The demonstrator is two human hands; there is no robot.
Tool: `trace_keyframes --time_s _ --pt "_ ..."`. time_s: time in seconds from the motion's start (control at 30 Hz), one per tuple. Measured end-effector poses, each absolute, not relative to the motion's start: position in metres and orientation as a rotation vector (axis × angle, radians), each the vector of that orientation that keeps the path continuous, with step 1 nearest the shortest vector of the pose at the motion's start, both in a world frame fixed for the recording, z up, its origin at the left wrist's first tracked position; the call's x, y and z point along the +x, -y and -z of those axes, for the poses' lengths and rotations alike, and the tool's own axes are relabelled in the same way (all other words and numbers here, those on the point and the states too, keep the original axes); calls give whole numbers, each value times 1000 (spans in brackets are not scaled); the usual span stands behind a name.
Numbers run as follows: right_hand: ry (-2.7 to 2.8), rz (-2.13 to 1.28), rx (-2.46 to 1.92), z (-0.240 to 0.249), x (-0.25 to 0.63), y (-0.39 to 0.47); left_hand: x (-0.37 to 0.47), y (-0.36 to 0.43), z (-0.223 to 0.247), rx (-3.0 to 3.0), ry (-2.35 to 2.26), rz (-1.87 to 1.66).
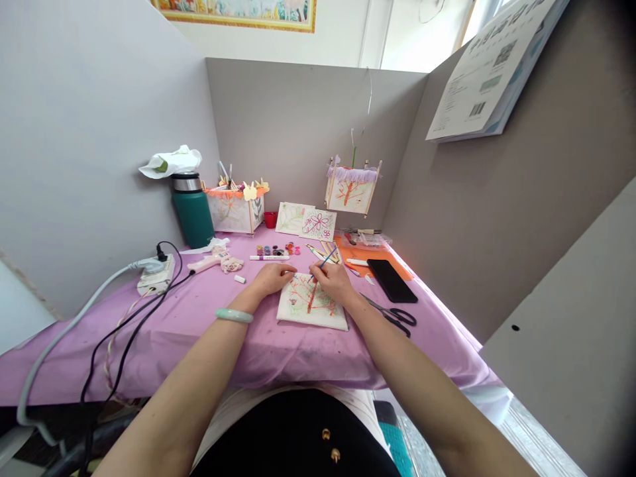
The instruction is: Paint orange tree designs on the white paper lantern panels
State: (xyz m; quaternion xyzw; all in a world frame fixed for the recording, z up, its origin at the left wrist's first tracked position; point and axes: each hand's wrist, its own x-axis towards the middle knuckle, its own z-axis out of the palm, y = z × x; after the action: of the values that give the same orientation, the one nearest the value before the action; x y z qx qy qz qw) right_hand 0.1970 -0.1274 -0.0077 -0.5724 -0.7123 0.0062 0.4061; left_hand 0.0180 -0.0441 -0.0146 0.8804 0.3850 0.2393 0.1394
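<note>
A white panel [298, 313] painted with an orange-red tree lies flat on the table in front of me. My right hand [334, 283] is closed round a thin blue-handled paintbrush [328, 257], its tip low over the panel's upper part. At the panel's upper left corner, the fingers of my left hand [272, 278] are curled together and press on its edge. A pale green bangle [234, 316] circles the left wrist. Just beyond the hands are small paint pots [275, 250] and a white marker [269, 258].
Black scissors [397, 317] and a phone [392, 281] lie right of the panel. To the left are a glue gun [205, 264], a power strip [156, 275] with cables and a green bottle [193, 213]. A decorated box [233, 213], painted cards [318, 224] and a hanging lantern [352, 190] are behind.
</note>
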Motion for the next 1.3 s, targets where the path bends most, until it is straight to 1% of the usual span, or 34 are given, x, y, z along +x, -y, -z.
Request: trace_keyframes --time_s 0.2,0.47,0.87,1.1,1.3 --pt "1816 -162 -1409 8 195 130 18 44 14 2544 -1109 -695" --pt "1803 -61 -1352 5 196 128 18 46 13 2553 -1111 -684" --pt "1858 -310 -1320 9 197 129 18 46 12 2560 -1094 -691" --pt "1800 -240 -1245 7 196 127 18 46 13 2547 -1107 -692" --pt "1923 -254 -1266 7 196 128 17 44 14 2577 -1064 -704"
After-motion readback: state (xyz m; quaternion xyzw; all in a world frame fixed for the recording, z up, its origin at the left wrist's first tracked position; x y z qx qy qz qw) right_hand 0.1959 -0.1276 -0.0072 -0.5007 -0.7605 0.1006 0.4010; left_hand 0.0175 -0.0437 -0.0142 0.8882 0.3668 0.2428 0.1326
